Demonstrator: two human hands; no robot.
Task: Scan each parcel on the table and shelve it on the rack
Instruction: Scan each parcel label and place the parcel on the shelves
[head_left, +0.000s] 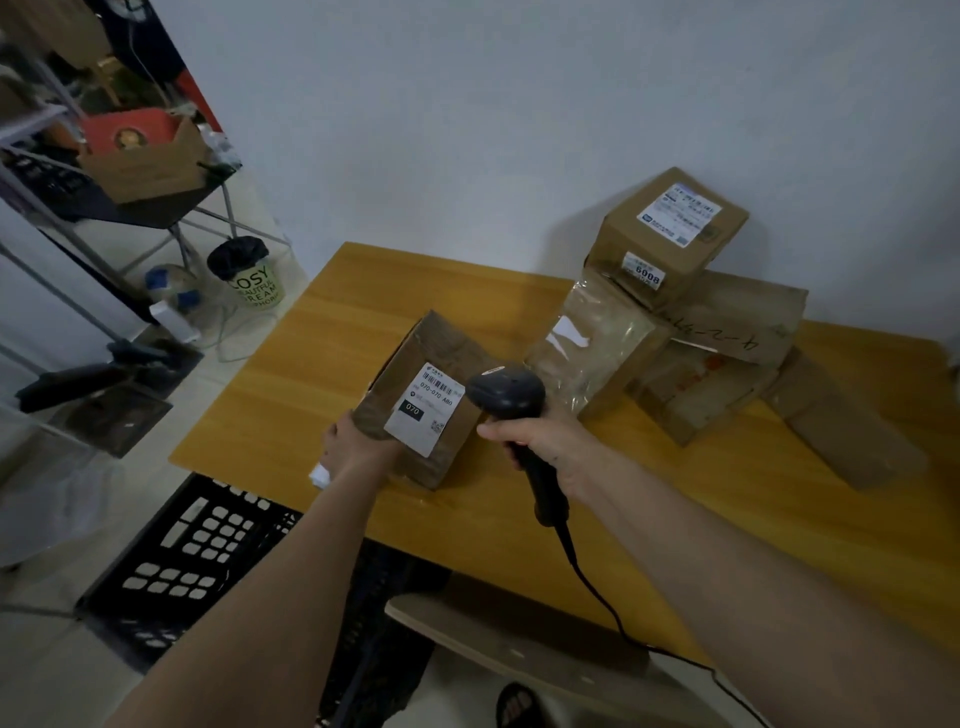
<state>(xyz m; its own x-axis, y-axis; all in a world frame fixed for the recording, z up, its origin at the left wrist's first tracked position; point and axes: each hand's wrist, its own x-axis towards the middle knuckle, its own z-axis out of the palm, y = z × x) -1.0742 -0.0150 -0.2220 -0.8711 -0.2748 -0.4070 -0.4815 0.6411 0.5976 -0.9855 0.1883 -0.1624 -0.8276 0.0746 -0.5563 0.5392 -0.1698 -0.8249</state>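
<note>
Right grip (540, 441): clamped round the black plastic scanner (511, 397) handle.
Left grip (358, 447): closed on the crumpled cardboard parcel (431, 400), tilted up on the wooden bench (291, 395).
Stacked parcels (711, 317): about five, right.

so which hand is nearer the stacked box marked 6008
Right. The right hand, gripping the scanner, sits nearer the 6008 box; the left hand holds the labelled parcel farther left.

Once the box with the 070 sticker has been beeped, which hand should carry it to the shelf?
Probably the left hand: it already grips the box at its near left corner, and the rack is on the left. The right hand is busy holding the scanner.
</note>
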